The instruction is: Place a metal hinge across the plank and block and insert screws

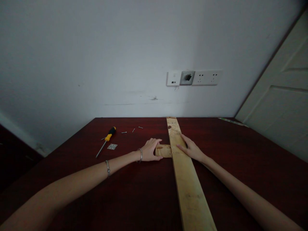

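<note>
Long plank point(185, 166): flat on dark red table point(240, 166), running from near edge to wall.
Small wood block point(164, 150): butted against plank's left edge.
Left hand point(150, 150): fingers curled over block, gripping it.
Right hand point(190, 148): flat, fingers spread, pressing on plank.
Left of block: screwdriver point(107, 139), hinge point(112, 146), loose screws point(133, 129); well apart, nothing obstructing.

Table point(134, 192): plank point(187, 179), screwdriver point(106, 141), hinge point(112, 146).
</note>
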Demonstrator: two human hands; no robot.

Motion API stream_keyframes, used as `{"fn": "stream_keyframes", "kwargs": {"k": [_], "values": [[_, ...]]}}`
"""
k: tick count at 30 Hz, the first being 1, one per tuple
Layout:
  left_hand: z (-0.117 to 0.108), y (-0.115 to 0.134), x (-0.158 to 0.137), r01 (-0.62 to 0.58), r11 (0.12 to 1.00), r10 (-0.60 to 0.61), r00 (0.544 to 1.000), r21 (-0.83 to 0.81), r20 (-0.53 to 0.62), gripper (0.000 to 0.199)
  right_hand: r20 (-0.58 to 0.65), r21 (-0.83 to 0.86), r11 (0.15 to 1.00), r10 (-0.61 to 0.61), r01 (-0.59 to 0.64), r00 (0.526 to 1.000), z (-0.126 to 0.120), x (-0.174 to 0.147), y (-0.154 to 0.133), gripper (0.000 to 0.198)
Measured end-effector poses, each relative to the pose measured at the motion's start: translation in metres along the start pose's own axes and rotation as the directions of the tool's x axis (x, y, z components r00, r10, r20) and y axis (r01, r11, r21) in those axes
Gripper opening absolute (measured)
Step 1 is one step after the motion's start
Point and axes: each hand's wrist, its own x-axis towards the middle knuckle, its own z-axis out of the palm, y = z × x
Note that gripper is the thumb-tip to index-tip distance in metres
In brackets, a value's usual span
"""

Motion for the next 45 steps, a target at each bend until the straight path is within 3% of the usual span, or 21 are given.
{"fn": "stream_keyframes", "kwargs": {"k": [10, 15, 17, 19, 22, 24, 26, 28, 33, 38, 45], "values": [[0.0, 0.001, -0.002, -0.003, 1.0, 0.003, 1.0, -0.012, -0.006, 0.075, 0.002, 0.063, 0.995, -0.082, 0.082, 0.997, 0.002, 0.001, 0.007, 0.07], [-0.004, 0.002, -0.003, -0.016, 1.0, 0.016, 1.0, -0.001, -0.008, 0.078, 0.007, 0.081, 0.995, -0.066, 0.065, 0.998, -0.002, 0.0, 0.002, 0.07], [-0.009, 0.007, -0.005, -0.062, 0.997, 0.064, 0.996, 0.04, -0.061, 0.076, 0.008, 0.101, 0.994, -0.047, 0.046, 0.999, -0.005, -0.002, -0.004, 0.072], [-0.013, 0.019, -0.008, -0.164, 0.982, 0.173, 0.98, 0.099, -0.096, 0.06, 0.017, 0.133, 0.991, -0.023, 0.021, 1.0, -0.008, -0.002, -0.008, 0.075], [-0.013, 0.046, -0.018, -0.418, 0.9, 0.414, 0.908, 0.124, 0.06, 0.042, 0.018, 0.155, 0.986, 0.062, -0.064, 0.998, -0.01, 0.003, -0.008, 0.074], [-0.006, 0.065, -0.025, -0.587, 0.807, 0.56, 0.796, 0.067, 0.228, 0.046, -0.008, 0.164, 0.981, 0.109, -0.107, 0.994, -0.008, 0.011, -0.003, 0.07], [0.005, 0.079, -0.033, -0.665, 0.746, 0.624, 0.72, 0.044, 0.303, 0.051, -0.034, 0.191, 0.974, 0.131, -0.122, 0.991, -0.005, 0.022, 0.003, 0.068], [0.016, 0.088, -0.038, -0.695, 0.719, 0.658, 0.694, 0.033, 0.292, 0.052, -0.055, 0.24, 0.963, 0.14, -0.123, 0.989, -0.001, 0.034, 0.006, 0.065], [0.034, 0.095, -0.039, -0.707, 0.705, 0.694, 0.703, 0.052, 0.158, 0.049, -0.109, 0.29, 0.957, 0.066, -0.032, 0.992, 0.007, 0.048, 0.0, 0.045], [0.037, 0.097, -0.037, -0.726, 0.681, 0.722, 0.687, 0.092, 0.076, 0.051, -0.168, 0.262, 0.964, 0.088, -0.041, 0.982, 0.012, 0.047, -0.006, 0.044], [0.038, 0.101, -0.037, -0.707, 0.698, 0.701, 0.707, 0.112, 0.095, 0.055, -0.233, 0.231, 0.971, 0.11, -0.055, 0.966, 0.02, 0.047, -0.005, 0.049]]}}
